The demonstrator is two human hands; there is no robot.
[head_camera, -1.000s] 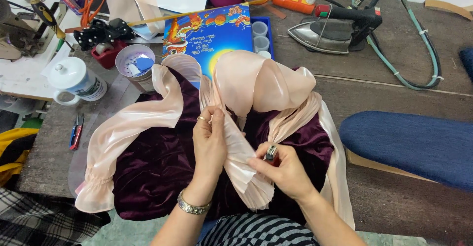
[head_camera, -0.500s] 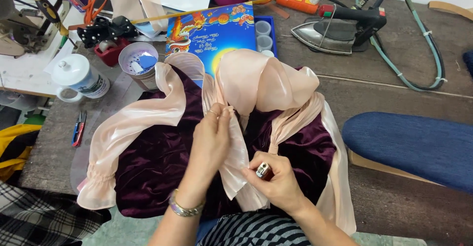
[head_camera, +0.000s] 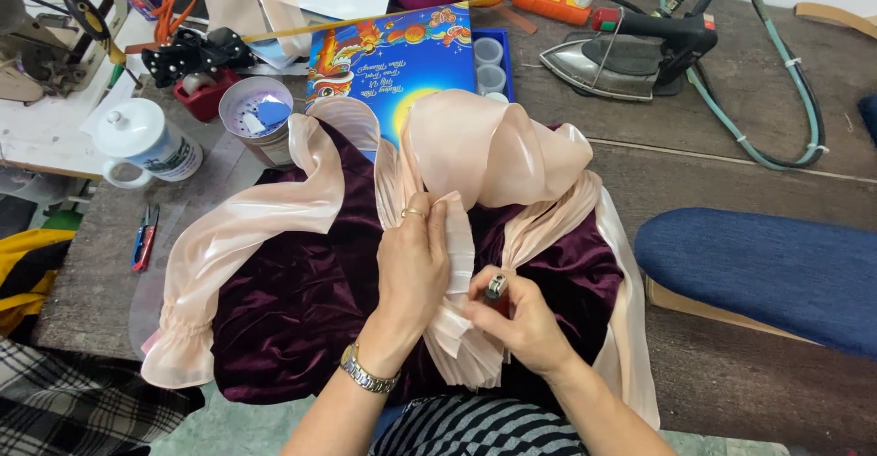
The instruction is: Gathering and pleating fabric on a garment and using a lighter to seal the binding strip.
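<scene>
A: What is being seen to the left of the velvet garment (head_camera: 301,310)?

B: A small pair of snips (head_camera: 143,237) is being left lying on the wooden table (head_camera: 731,182) left of the garment, and a lidded white mug (head_camera: 146,141) and a tin of bits (head_camera: 260,118) are being kept just above its left sleeve.

A: And on the garment itself?

B: A pleated peach trim (head_camera: 457,273) is being held down its middle. It is being pinched near its upper end by the left hand (head_camera: 416,264), fingers closed on the pleats. Just right of that, a small lighter (head_camera: 496,288) is being gripped in the curled right hand (head_camera: 525,328), close against the trim's edge.

A: How is the trim judged to handle?

B: It is being judged as light, thin and slippery, probably easily scorched, with pleats that would spread if tugged. It is likely best taken flat between the fingertips, close to the edge being worked.

A: Further right?

B: An iron (head_camera: 630,49) is being rested above and right of the garment, and a blue padded board (head_camera: 776,273) is being kept at its right.
</scene>
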